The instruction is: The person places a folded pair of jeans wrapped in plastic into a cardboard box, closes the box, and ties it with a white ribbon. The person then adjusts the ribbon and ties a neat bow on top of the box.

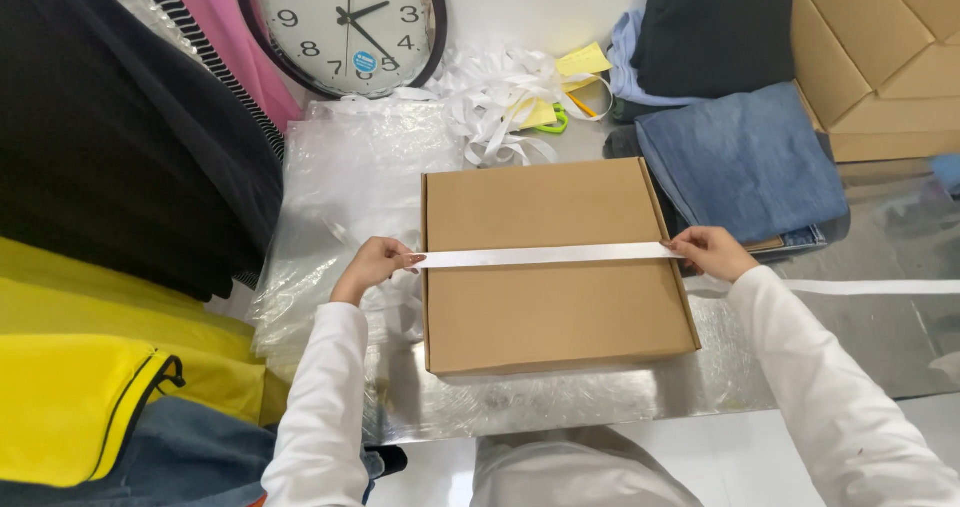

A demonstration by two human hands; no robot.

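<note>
Stretching a white ribbon (545,256) across a flat brown box (550,267), viewed from the head camera. The box lies closed on a shiny metal table (600,397), its long sides running left to right. The ribbon crosses the lid from the left edge to the right edge, flat and taut, a little above the lid's middle. The left hand (375,264) pinches the ribbon's end just off the box's left edge, fingers closed on it. The right hand (712,252) presses the ribbon at the box's right edge, fingers bent over it; from there the ribbon runs on to the right across the table. Both arms wear white sleeves (320,407).

Left of the box, under the left hand, lies a stack of clear plastic bags (335,197). Further left are a yellow garment (90,387) and a black garment (110,137). Right of the box, touching its far right corner, lies folded blue denim (745,162), with a dark garment (715,27) behind it. Flat brown cartons (880,57) fill the far right corner. Beyond the box, a heap of loose white ribbon (495,97) lies on the table with yellow paper scraps (583,62) beside it. At the far edge a round wall clock (345,27) leans with a pink garment (225,17) to its left.
</note>
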